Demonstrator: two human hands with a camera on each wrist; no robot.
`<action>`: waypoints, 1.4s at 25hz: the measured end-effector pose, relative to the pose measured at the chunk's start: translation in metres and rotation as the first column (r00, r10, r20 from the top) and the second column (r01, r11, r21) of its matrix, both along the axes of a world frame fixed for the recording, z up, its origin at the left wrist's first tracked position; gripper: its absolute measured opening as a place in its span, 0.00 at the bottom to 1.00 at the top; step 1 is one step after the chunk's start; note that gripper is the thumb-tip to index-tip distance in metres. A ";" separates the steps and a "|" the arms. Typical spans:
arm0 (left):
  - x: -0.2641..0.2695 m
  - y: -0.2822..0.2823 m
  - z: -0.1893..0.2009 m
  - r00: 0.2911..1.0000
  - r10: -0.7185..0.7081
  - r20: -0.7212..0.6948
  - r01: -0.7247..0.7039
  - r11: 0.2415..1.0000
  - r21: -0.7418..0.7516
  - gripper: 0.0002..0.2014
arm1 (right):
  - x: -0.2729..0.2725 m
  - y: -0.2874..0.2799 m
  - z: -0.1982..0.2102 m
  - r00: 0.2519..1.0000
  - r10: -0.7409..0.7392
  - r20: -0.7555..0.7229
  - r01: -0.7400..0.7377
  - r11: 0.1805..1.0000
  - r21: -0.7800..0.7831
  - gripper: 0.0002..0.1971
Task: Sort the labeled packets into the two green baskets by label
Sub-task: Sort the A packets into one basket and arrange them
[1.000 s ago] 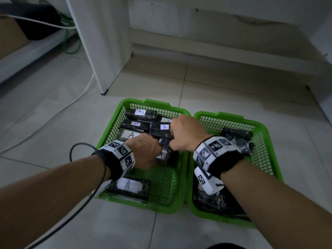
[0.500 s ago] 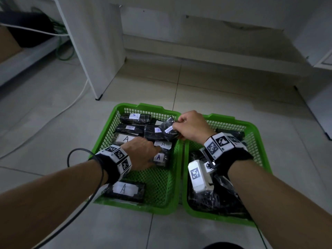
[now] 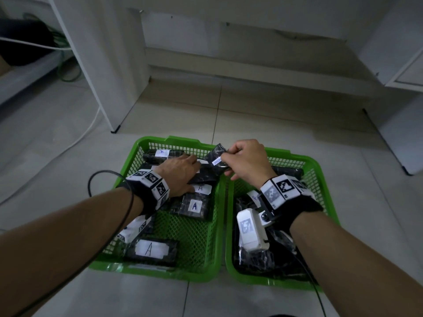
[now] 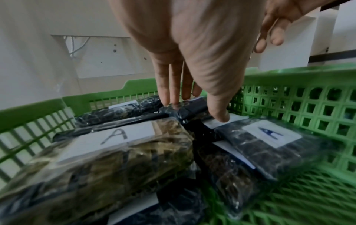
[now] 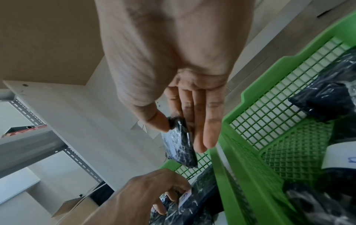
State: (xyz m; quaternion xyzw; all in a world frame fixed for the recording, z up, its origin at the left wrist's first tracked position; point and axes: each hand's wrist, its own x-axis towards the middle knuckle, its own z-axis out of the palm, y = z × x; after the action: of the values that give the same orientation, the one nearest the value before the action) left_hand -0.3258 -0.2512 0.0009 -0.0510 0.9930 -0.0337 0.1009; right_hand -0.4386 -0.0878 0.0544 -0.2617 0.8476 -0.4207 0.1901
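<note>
Two green baskets stand side by side on the floor. The left basket [image 3: 128, 179] holds several black packets with white "A" labels [image 3: 194, 205]. The right basket [image 3: 325, 179] holds several dark packets [image 3: 254, 259]. My right hand [image 3: 229, 154] pinches a small black packet [image 3: 216, 154] between thumb and fingers, lifted above the rims where the baskets meet; its label cannot be read. The same held packet [image 5: 179, 144] hangs from that pinch in the right wrist view. My left hand [image 3: 183, 170] lies flat on the packets in the left basket, straight fingertips [image 4: 173, 102] pressing a packet [image 4: 185, 108].
A white cabinet leg [image 3: 114, 129] and a white cable [image 3: 91, 124] lie on the tiled floor at the back left. A white shelf unit [image 3: 400, 133] stands at the right. A wall ledge [image 3: 251, 72] runs behind the baskets.
My right hand has lifted a packet out of the left basket and carried it up and to the right, toward the shared rims. My left hand has slid forward over the packets.
</note>
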 end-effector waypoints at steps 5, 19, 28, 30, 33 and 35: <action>-0.014 0.006 -0.012 1.000 0.009 -0.027 -0.010 1.000 -0.022 0.31 | -0.003 0.008 -0.008 1.000 -0.010 0.000 0.010 1.000 0.009 0.05; 0.001 -0.037 -0.010 0.997 -0.014 -0.082 0.038 0.953 0.300 0.23 | 0.062 -0.016 -0.003 0.486 0.781 -0.392 -0.412 0.601 0.685 0.04; 0.009 -0.035 -0.009 0.992 -0.014 -0.123 0.050 0.953 0.298 0.26 | 0.058 -0.022 -0.013 0.614 0.727 -0.308 -0.356 0.603 0.714 0.13; 0.011 -0.035 -0.010 0.993 -0.017 -0.117 0.051 0.954 0.296 0.27 | 0.059 -0.024 -0.016 0.623 0.721 -0.303 -0.351 0.605 0.715 0.11; 0.014 -0.036 -0.011 0.987 -0.024 -0.157 0.072 0.948 0.309 0.24 | 0.058 -0.025 -0.018 0.635 0.705 -0.315 -0.358 0.630 0.689 0.13; 0.013 -0.036 -0.012 0.989 -0.015 -0.148 0.060 0.951 0.304 0.25 | 0.057 -0.023 -0.019 0.630 0.709 -0.317 -0.359 0.627 0.692 0.14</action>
State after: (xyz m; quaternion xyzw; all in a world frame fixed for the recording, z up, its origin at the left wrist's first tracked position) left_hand -0.3133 -0.2876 -0.0112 -0.0181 0.9916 0.1234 0.0350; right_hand -0.3812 -0.1111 0.0357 -0.5561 0.8216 0.0301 0.1216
